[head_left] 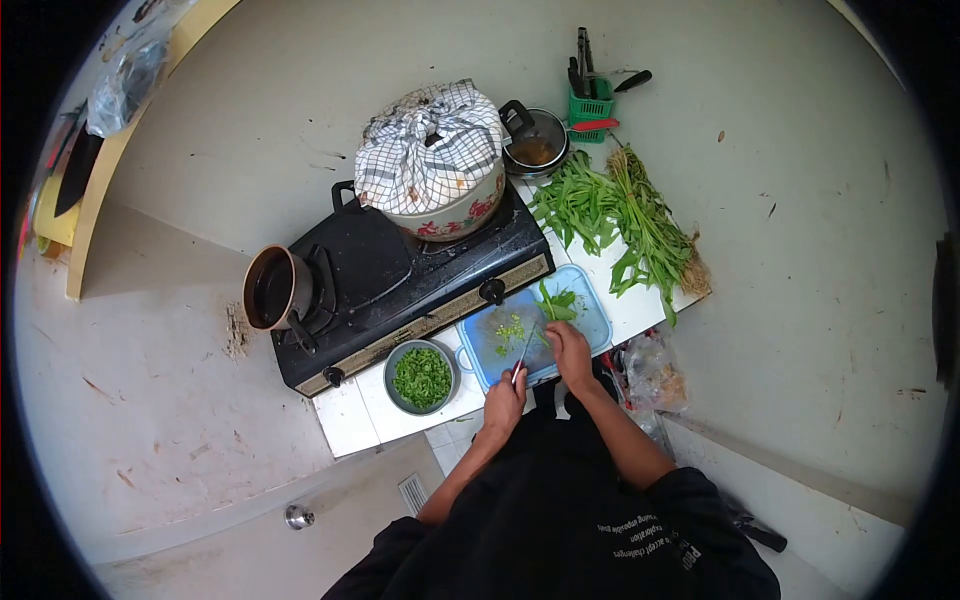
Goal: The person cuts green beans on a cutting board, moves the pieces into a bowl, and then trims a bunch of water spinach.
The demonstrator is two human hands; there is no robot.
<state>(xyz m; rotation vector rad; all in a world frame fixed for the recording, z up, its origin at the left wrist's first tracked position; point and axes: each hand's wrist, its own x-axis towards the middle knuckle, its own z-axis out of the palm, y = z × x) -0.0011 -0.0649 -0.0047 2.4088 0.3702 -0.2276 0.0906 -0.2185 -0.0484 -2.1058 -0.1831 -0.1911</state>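
Note:
My left hand (505,402) is closed around the dark red handle of a small knife (526,350). Its blade points away from me over a blue cutting board (596,300). Opposite it, my right hand (570,355) is closed at the board's right side, its fingertips on leafy greens (560,304) beside the blade. Small chopped green pieces (511,328) lie on the board to the left of the knife. A grey bowl (389,390) of chopped greens (422,378) stands left of the board.
Behind the board is a black gas stove (370,262) bearing a cloth-covered pot (440,212) and a small saucepan (268,290). Uncut greens (640,220) lie at the right of the white tiled counter (345,420). A green utensil basket (590,108) stands behind them, next to a strainer (535,140).

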